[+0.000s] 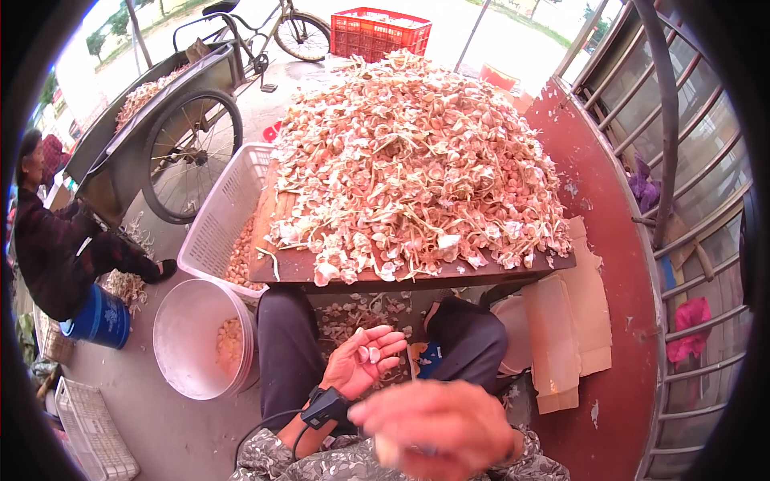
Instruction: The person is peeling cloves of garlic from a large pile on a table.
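Observation:
My left hand [352,374] is palm up above my lap, its fingers slightly bent. A few pale garlic cloves [374,355] rest in its palm. Nearer the camera, my right hand [442,421] is blurred to the right of the left wrist. Its fingers are bent, and whether something is between them cannot be made out. Before me a wooden board or tabletop [264,255] bears a large heap of garlic cloves, loose skins and dry stalks [415,162]. A black device [326,409] with a cable is strapped to my left wrist.
Left of my knees stands a white bucket [180,361] with peeled cloves inside. Behind it, a perforated plastic crate [213,204] holds more garlic. Cardboard [553,343] lies at right, beside a metal-barred frame [692,324]. A person [54,240] sits by a cargo tricycle [162,144].

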The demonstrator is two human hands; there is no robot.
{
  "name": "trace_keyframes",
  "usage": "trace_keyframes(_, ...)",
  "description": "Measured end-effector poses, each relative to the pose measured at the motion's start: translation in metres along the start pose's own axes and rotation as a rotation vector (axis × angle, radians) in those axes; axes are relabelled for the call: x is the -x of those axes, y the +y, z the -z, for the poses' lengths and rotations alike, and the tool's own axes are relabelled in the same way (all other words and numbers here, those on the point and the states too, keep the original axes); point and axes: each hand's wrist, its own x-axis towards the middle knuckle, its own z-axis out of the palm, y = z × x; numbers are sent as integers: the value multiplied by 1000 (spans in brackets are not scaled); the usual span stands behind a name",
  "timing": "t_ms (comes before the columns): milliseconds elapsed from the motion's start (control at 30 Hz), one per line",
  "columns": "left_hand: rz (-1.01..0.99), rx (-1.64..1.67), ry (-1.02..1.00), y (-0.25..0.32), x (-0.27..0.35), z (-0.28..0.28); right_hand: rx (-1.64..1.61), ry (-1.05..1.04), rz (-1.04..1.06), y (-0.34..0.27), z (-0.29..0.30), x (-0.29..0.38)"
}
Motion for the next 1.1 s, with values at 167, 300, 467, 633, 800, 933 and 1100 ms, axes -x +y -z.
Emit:
trace_keyframes(167,4,-25,60,-1,0,9,-46,333,365,-48,-15,-15)
trace_keyframes(300,70,-17,33,-12,-11,5,-8,369,309,-58,-3,-7)
trace_keyframes(467,62,-51,52,-9,-8,13,-40,257,290,-51,12,1)
trace_keyframes(633,95,-39,53,-13,-13,10,34,293,302,-47,17,7)
trace_keyframes(800,87,-99,44,-10,-13,6,-45,290,250,-45,24,11)
trace_keyframes(933,95,-185,40,-6,-19,-12,40,478,691,3,17,-8)
trace_keyframes(1100,157,-232,17,12,-21,-47,3,416,150,-37,34,2)
